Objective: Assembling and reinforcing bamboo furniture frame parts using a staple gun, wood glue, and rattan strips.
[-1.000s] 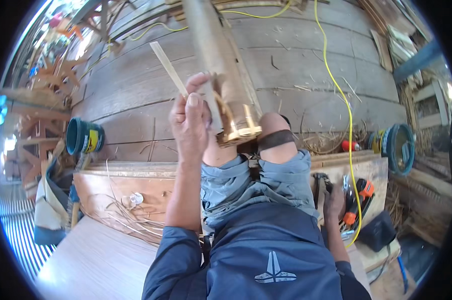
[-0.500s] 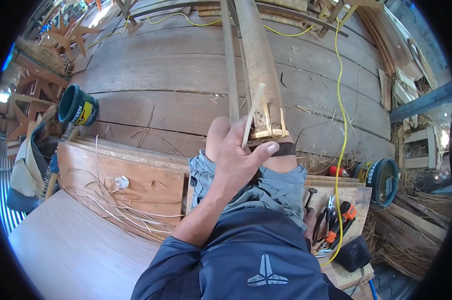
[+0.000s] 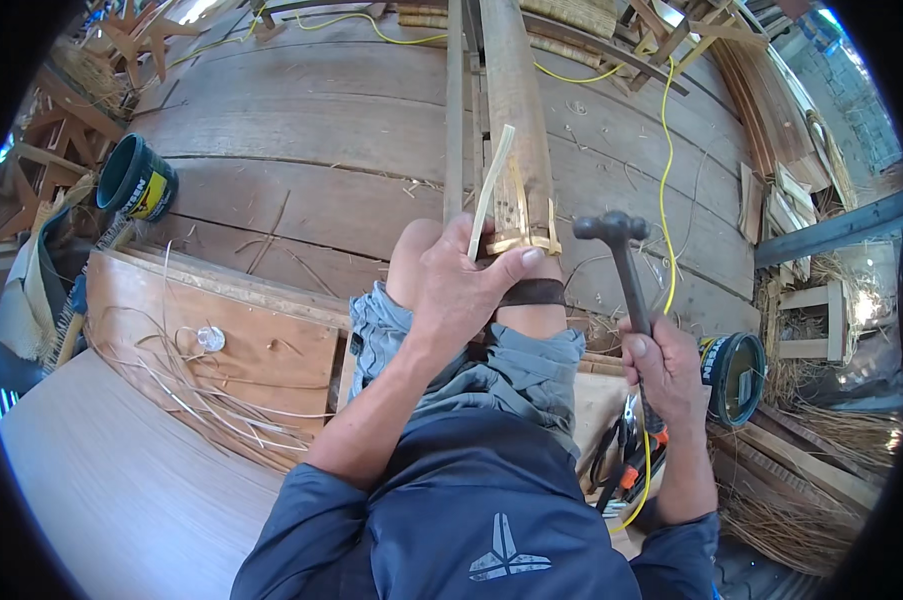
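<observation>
My left hand (image 3: 461, 285) is closed at the near end of a long wooden beam (image 3: 516, 95), its thumb reaching right across the beam's end. A pale, flat strip (image 3: 491, 185) rises from between its fingers, leaning to the right. Beside that, a light-coloured strip frame (image 3: 526, 243) is fitted against the beam's end, just beyond my thumb. Wrapped round the handle of a ball-peen hammer (image 3: 628, 270) is my right hand (image 3: 664, 368). The dark hammer head is raised, to the right of the beam and apart from it. My left fingertips are partly hidden.
A yellow cord (image 3: 664, 185) runs down the right side, past a tray of hand tools (image 3: 626, 470). Green buckets stand at left (image 3: 139, 180) and right (image 3: 736, 375). Loose thin strips (image 3: 206, 390) lie on the wooden bench at left. Offcuts and fibre clutter the right edge.
My right hand has come up from beside the tools at lower right, now holding the hammer. My left hand stays at the beam's end with the strip. The whole view has shifted a little.
</observation>
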Demonstrator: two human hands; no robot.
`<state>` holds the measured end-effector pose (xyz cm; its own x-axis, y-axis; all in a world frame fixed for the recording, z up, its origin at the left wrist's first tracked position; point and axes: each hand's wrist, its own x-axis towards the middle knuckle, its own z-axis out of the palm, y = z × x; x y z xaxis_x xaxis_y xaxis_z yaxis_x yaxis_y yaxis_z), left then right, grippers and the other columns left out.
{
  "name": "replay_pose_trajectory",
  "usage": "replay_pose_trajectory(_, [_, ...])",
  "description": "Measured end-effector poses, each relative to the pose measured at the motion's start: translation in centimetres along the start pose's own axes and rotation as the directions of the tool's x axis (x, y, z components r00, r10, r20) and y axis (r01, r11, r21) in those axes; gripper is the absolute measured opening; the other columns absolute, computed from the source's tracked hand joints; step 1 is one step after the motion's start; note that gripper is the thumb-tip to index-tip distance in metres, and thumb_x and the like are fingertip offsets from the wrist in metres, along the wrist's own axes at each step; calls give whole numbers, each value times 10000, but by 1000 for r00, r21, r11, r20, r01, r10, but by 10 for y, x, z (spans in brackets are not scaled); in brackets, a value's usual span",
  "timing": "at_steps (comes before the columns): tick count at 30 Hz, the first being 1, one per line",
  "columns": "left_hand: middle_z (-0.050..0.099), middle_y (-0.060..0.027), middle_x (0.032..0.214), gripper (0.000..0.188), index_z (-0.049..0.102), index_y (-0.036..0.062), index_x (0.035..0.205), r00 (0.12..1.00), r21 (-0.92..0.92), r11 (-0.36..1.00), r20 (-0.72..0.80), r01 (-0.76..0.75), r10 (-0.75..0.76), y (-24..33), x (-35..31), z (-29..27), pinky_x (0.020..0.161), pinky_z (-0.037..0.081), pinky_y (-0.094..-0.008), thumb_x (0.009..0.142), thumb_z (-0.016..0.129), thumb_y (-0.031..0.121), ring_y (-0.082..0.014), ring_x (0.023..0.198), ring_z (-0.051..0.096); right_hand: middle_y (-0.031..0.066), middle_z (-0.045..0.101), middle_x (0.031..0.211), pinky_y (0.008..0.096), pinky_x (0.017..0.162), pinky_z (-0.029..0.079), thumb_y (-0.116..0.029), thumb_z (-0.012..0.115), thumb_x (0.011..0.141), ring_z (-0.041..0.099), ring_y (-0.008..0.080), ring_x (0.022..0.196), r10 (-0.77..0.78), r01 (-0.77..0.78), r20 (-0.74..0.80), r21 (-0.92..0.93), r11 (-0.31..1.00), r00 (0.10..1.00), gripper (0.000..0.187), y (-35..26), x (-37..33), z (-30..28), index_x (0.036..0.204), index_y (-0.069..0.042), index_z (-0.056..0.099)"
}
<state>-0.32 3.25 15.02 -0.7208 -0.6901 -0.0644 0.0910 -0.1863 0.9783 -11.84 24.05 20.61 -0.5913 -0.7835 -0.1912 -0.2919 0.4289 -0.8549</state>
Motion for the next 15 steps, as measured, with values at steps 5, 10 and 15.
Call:
replay_pose_trajectory(5, [609, -58, 872, 366, 519, -54, 1021, 1000, 11, 1000, -17, 3, -2, -2, 0, 1, 702, 524, -216, 794, 714, 157, -91, 783, 593, 136, 500, 633, 344, 523, 424, -298, 555, 893, 526, 304, 541, -205, 190, 8, -410, 892, 979, 312, -24, 7, 0, 989, -1, 542])
replay_pose_trajectory(10, [612, -63, 874, 372, 528, -57, 1011, 998, 44, 999, -51, 25, -23, 3, -2, 0, 711, 516, -225, 782, 725, 159, -91, 789, 588, 178, 497, 644, 396, 535, 420, -299, 571, 878, 505, 388, 595, -208, 173, 19, -632, 755, 978, 308, -33, 26, 7, 996, -20, 518])
replay_pose_trajectory(15, [618, -64, 881, 382, 540, -57, 1008, 999, 6, 1000, -48, 24, -23, 3, -2, 1, 708, 498, -215, 771, 737, 169, -94, 779, 589, 170, 517, 636, 374, 536, 421, -203, 542, 888, 501, 379, 570, -201, 166, -74, -333, 928, 977, 216, -34, 16, 0, 984, -11, 526])
